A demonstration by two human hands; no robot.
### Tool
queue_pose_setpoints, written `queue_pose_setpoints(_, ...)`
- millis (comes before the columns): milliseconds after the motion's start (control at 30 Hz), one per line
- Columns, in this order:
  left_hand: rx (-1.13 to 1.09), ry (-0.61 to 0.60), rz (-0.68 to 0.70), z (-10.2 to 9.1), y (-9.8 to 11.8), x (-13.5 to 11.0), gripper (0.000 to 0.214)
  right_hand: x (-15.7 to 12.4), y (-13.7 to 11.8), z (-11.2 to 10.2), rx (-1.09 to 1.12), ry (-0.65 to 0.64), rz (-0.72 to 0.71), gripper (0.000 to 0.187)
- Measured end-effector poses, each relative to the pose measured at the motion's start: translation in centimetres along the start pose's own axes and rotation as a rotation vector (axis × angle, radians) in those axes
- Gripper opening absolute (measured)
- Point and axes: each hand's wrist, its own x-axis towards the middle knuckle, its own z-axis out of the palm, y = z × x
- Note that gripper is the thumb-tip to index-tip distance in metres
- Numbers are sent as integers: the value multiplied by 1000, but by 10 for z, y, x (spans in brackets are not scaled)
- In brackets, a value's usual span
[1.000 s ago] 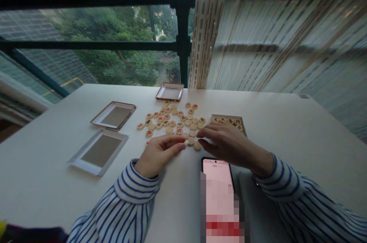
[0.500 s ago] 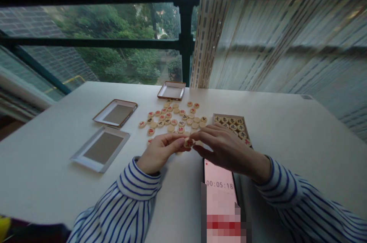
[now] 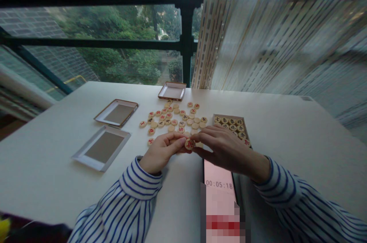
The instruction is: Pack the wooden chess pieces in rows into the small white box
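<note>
A round wooden Chinese chess piece (image 3: 189,144) with a red character faces up between my hands. My left hand (image 3: 165,149) pinches it with thumb and fingers from the left. From the right, my right hand (image 3: 226,146) closes thumb and fingertips on the same piece. Beyond them, many loose pieces (image 3: 181,130) lie spread over the white table, some with red or black characters showing, others blank side up. To the right, a shallow box (image 3: 244,117) holds pieces in rows, mostly black with a red one at the near right; my right hand hides part of it.
A phone (image 3: 219,193) showing a timer lies under my right forearm. Two shallow trays, one brown-rimmed (image 3: 116,113) and one white (image 3: 101,148), sit at the left. Another small tray (image 3: 172,91) stands at the far edge by the window.
The piece between my fingers has turned, so its red character now faces me upright. Both hands stay in nearly the same place.
</note>
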Motion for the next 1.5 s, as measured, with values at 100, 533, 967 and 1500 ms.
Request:
queue_pose_setpoints(100,26,8,-11,2,2,-1,25,0,0,-3,-2,-6,4,16)
queue_pose_setpoints(533,89,69,23,13,4,2,30,-3,4,-21,-39,-70,7,19)
queue_pose_setpoints(967,261,157,190,47,39,30,29,-17,25,-64,-150,17,130,22)
queue_pose_setpoints(1500,176,1,60,75,57,68,19,-20,46,-64,-82,130,273,28)
